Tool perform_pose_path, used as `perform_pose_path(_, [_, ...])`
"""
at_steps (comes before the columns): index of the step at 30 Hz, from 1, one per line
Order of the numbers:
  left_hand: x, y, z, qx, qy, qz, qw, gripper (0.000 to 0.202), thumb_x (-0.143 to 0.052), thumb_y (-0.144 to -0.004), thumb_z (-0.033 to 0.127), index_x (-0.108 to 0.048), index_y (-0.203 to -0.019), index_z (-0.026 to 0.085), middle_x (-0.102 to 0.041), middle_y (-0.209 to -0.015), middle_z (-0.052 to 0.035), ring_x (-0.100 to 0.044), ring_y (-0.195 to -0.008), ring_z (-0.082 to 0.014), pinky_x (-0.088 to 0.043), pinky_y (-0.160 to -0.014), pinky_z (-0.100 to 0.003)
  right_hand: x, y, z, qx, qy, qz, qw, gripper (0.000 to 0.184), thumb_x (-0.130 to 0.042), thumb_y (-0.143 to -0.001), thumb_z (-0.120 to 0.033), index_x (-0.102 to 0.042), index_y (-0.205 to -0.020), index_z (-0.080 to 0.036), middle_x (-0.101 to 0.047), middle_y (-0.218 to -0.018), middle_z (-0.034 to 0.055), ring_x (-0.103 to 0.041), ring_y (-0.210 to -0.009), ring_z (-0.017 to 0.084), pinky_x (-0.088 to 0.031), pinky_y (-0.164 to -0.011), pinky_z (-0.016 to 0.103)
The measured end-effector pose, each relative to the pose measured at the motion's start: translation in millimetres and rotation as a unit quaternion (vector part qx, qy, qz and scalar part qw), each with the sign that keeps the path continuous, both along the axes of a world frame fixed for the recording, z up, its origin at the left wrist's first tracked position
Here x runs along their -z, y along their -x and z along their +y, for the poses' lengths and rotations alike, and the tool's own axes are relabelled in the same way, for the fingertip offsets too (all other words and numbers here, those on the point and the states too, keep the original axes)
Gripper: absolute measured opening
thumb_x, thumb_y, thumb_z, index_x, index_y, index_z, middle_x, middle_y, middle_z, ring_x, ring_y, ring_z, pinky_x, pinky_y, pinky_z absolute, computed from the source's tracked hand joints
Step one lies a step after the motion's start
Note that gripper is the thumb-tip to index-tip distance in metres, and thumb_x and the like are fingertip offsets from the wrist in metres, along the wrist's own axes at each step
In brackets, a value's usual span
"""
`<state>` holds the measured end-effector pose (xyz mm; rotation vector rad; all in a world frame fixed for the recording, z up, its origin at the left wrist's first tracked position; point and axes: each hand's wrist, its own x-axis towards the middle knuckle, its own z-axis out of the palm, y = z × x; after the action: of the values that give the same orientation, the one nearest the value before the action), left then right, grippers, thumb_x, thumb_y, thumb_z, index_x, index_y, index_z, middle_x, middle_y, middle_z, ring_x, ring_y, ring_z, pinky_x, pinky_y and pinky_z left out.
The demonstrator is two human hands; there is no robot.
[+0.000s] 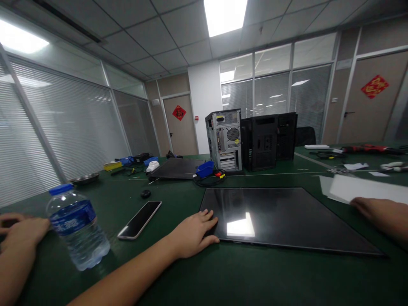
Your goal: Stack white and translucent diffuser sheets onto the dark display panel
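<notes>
My left hand (194, 233) lies flat on the green table (223, 276), fingers stretched out, fingertips touching the near left corner of a large glossy black panel (287, 216). Coming in from the right edge, my right hand (381, 213) rests on the table with fingers extended and holds nothing. Its fingertips are beside a white sheet of paper (363, 188) and just off the panel's right corner. Left of my left hand lie a black smartphone (140, 219) and a clear water bottle (78, 227) with a blue cap.
Another person's hands (19, 231) rest at the far left beside the bottle. Further back stand three computer towers (251, 140), another dark panel (177, 168), a blue tray (205, 169), cables and tools. A small black knob (145, 193) lies on the table.
</notes>
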<state>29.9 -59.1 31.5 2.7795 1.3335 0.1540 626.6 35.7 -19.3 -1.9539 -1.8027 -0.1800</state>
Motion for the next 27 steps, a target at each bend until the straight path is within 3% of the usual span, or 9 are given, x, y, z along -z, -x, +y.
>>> perform_pose_path(3, [2.5,-0.9,0.7,-0.005,-0.006,0.011,1.000,0.072,-0.036,-0.098,0.064,-0.042,-0.151,0.017,-0.038,-0.156,-0.0174,-0.035,-0.145,-0.0324,-0.033,-0.118,-0.050,-24.9,27.7,-23.4,0.003,0.046,-0.062,0.997,0.055,-0.039,-0.094,-0.059,-0.070,-0.113,-0.018,-0.071,-0.101,0.0211,-0.067,-0.078,0.030,-0.044,-0.067,0.042])
perform_pose_path(5, [4.1,-0.5,1.6,-0.008,-0.010,0.011,1.000,0.072,-0.036,-0.098,0.065,-0.043,-0.151,0.017,-0.038,-0.156,-0.0167,-0.036,-0.145,-0.0323,-0.033,-0.118,-0.050,-36.3,53.2,-40.2,-0.031,0.003,-0.073,0.997,0.053,-0.035,-0.097,-0.054,-0.064,-0.121,-0.017,-0.070,-0.100,0.0189,-0.066,-0.076,0.028,-0.044,-0.067,0.040])
perform_pose_path(7, [5.1,0.4,2.7,-0.009,-0.013,0.004,1.000,0.071,-0.039,-0.097,0.065,-0.044,-0.150,0.018,-0.040,-0.155,-0.0159,-0.038,-0.144,-0.0327,-0.035,-0.117,-0.050,-42.0,79.3,-54.3,-0.098,-0.052,-0.048,0.993,0.046,-0.034,-0.100,-0.048,-0.064,-0.116,-0.017,-0.070,-0.098,0.0166,-0.065,-0.075,0.024,-0.045,-0.071,0.038])
perform_pose_path(11, [5.3,0.9,4.2,-0.012,-0.022,-0.013,1.000,0.068,-0.046,-0.094,0.065,-0.049,-0.147,0.022,-0.046,-0.152,-0.0131,-0.043,-0.141,-0.0335,-0.039,-0.113,-0.052,-42.2,110.1,-63.5,-0.221,-0.081,0.016,0.972,0.045,-0.028,-0.103,-0.043,-0.067,-0.107,-0.021,-0.071,-0.103,0.0118,-0.068,-0.087,0.020,-0.046,-0.073,0.033])
perform_pose_path(13, [5.3,0.1,4.5,-0.014,-0.030,-0.011,0.999,0.067,-0.048,-0.094,0.064,-0.051,-0.145,0.022,-0.048,-0.151,-0.0128,-0.045,-0.140,-0.0330,-0.039,-0.112,-0.052,-39.6,110.7,-58.2,-0.228,-0.053,-0.018,0.972,0.045,-0.032,-0.101,-0.048,-0.067,-0.112,-0.022,-0.071,-0.108,0.0095,-0.068,-0.087,0.021,-0.048,-0.075,0.034])
perform_pose_path(18, [5.8,-1.6,4.7,-0.022,-0.039,0.003,0.999,0.067,-0.048,-0.094,0.064,-0.052,-0.144,0.021,-0.049,-0.151,-0.0119,-0.046,-0.139,-0.0304,-0.039,-0.113,-0.051,-28.3,107.2,-46.2,-0.154,0.029,-0.112,0.981,0.057,-0.033,-0.096,-0.062,-0.071,-0.111,-0.023,-0.072,-0.104,0.0102,-0.067,-0.088,0.029,-0.052,-0.079,0.047])
perform_pose_path(21, [5.4,-2.0,4.6,-0.025,-0.040,0.008,0.999,0.066,-0.047,-0.094,0.065,-0.052,-0.145,0.022,-0.049,-0.151,-0.0111,-0.046,-0.140,-0.0295,-0.039,-0.114,-0.050,-25.9,123.2,-53.1,-0.224,0.056,-0.069,0.970,0.055,-0.033,-0.097,-0.060,-0.071,-0.114,-0.024,-0.071,-0.113,0.0087,-0.067,-0.098,0.029,-0.052,-0.088,0.049])
perform_pose_path(24, [5.3,-2.2,4.6,-0.027,-0.042,0.009,0.999,0.066,-0.048,-0.094,0.064,-0.052,-0.144,0.022,-0.049,-0.151,-0.0113,-0.046,-0.140,-0.0291,-0.039,-0.114,-0.049,-29.2,142.5,-61.3,-0.308,0.038,0.008,0.951,0.048,-0.037,-0.098,-0.056,-0.066,-0.125,-0.027,-0.064,-0.131,0.0062,-0.062,-0.115,0.027,-0.051,-0.098,0.047])
perform_pose_path(27, [5.8,-1.9,4.8,-0.029,-0.041,0.008,0.999,0.066,-0.048,-0.093,0.065,-0.053,-0.144,0.022,-0.049,-0.151,-0.0110,-0.045,-0.140,-0.0296,-0.038,-0.114,-0.050,-31.6,149.0,-62.2,-0.322,-0.009,-0.019,0.947,0.044,-0.041,-0.097,-0.054,-0.069,-0.118,-0.027,-0.061,-0.135,0.0052,-0.058,-0.122,0.028,-0.047,-0.104,0.050])
